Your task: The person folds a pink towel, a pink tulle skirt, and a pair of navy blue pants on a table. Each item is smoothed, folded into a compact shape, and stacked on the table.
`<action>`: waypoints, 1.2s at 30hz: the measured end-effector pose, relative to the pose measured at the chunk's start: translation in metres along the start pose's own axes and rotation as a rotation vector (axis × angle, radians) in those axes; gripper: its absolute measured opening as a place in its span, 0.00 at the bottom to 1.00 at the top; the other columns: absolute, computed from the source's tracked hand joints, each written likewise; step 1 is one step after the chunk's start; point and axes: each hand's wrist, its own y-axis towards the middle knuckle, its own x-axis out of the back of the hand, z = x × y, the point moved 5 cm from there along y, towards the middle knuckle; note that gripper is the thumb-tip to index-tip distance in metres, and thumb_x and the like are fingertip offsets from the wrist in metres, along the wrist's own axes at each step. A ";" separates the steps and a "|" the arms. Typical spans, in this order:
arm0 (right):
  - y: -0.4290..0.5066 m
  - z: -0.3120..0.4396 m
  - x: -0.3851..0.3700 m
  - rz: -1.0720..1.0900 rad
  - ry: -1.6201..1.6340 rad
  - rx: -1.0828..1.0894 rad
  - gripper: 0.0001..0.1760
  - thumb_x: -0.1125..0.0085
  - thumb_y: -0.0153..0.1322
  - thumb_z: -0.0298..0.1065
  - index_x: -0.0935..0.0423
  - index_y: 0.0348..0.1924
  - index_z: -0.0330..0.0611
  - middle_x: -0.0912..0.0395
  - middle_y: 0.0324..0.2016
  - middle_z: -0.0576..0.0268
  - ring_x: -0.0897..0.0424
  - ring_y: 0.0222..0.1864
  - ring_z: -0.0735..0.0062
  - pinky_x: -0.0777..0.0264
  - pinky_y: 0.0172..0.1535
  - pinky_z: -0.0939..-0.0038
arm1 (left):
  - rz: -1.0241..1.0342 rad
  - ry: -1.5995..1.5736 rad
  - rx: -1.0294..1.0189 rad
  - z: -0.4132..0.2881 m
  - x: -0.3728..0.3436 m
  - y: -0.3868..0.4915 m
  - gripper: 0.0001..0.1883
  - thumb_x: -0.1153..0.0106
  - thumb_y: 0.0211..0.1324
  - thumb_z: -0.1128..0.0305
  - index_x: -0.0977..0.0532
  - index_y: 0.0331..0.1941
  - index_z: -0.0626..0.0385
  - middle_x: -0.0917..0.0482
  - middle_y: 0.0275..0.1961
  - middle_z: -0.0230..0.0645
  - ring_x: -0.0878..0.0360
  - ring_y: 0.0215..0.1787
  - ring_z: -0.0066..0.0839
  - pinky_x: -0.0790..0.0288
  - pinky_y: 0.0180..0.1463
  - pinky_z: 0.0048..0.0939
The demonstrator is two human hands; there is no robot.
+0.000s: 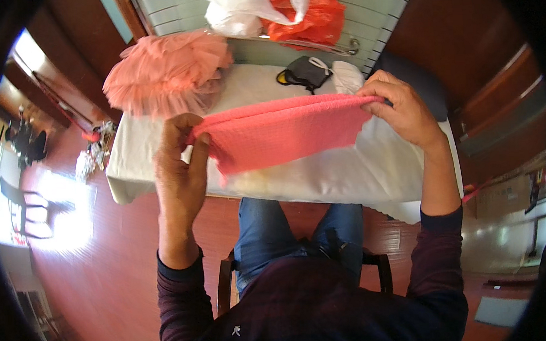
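Note:
A pink textured cloth (285,130), folded over along its top, is stretched between my two hands above a table with a pale cover (379,174). My left hand (182,161) grips the cloth's left end between thumb and fingers. At its upper right corner, my right hand (397,108) pinches the cloth. Beyond it on the table lie a dark grey fabric item with a white loop (311,72) and a white bundle (347,77) beside it. A peach ruffled tulle garment (170,74) rests at the table's far left.
White (241,14) and red plastic bags (316,17) sit behind the table, above a metal rail (312,44). A dark rounded cushion-like thing (412,82) is at the far right. A chair (20,207) stands on the floor at left; I sit in an armchair (225,284).

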 end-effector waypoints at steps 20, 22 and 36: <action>-0.046 -0.187 -0.116 -0.108 0.253 -0.508 0.15 0.35 0.76 0.35 0.21 0.49 0.32 0.17 0.38 0.53 0.18 0.38 0.62 0.24 0.46 0.62 | 0.428 0.466 0.017 0.151 -0.176 0.076 0.14 0.44 0.64 0.75 0.19 0.52 0.61 0.13 0.42 0.50 0.14 0.44 0.51 0.22 0.50 0.46; -0.052 -0.187 -0.125 -0.114 0.178 -0.575 0.16 0.34 0.75 0.35 0.21 0.50 0.34 0.17 0.44 0.48 0.16 0.43 0.53 0.23 0.48 0.56 | 0.400 0.591 0.036 0.152 -0.180 0.068 0.16 0.42 0.64 0.73 0.20 0.55 0.60 0.14 0.49 0.48 0.15 0.53 0.51 0.23 0.57 0.49; -0.059 -0.107 -0.190 -0.229 -0.383 -0.457 0.41 0.46 0.80 0.55 0.38 0.76 0.30 0.44 0.78 0.38 0.44 0.79 0.33 0.50 0.77 0.38 | 0.630 0.781 -0.327 0.108 -0.214 -0.005 0.39 0.49 0.74 0.39 0.36 0.78 0.54 0.41 0.82 0.54 0.49 0.85 0.56 0.56 0.84 0.61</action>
